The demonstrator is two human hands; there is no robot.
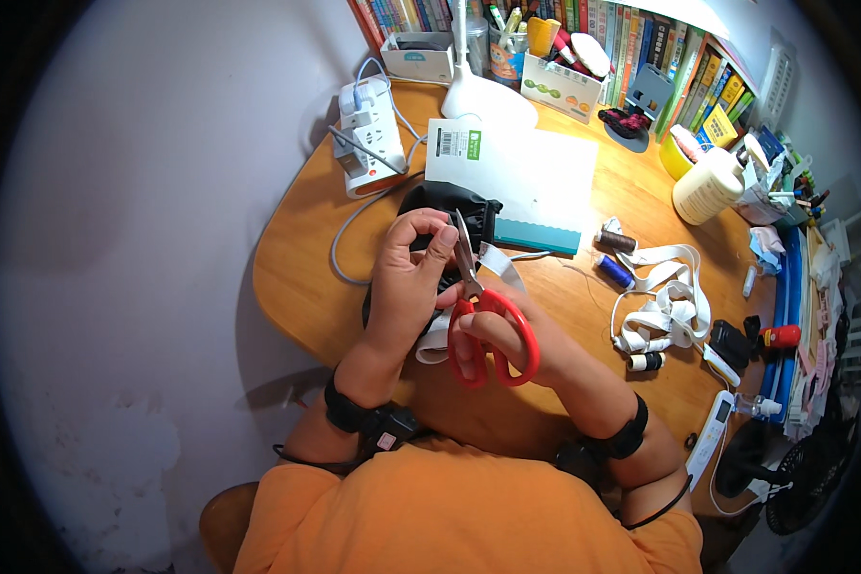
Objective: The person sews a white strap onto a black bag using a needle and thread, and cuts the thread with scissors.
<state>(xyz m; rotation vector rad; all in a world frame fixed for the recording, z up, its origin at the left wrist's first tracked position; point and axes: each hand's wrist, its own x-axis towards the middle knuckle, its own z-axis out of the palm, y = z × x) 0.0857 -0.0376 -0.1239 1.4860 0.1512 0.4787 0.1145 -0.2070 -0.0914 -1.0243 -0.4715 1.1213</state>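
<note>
In my right hand (491, 330) are scissors with red handles (520, 368), my fingers through the loops. Their metal blades point away from me, with the tips close beside my left fingertips. My left hand (409, 273) is closed in a pinch, thumb against forefinger; whatever lies between them is too small to make out. Beneath both hands lies a black cloth item (464, 203), partly covered by them. A piece of white elastic band (500, 263) shows by my right wrist, and a white loop (433, 346) hangs below my left hand.
A white notebook (545, 177) lies beyond my hands, near a lamp base (488, 100). Brown thread (617, 241), blue thread (614, 271) and a heap of white elastic (674, 306) are to the right. A power strip (373, 139) stands left; a pump bottle (706, 188) is far right.
</note>
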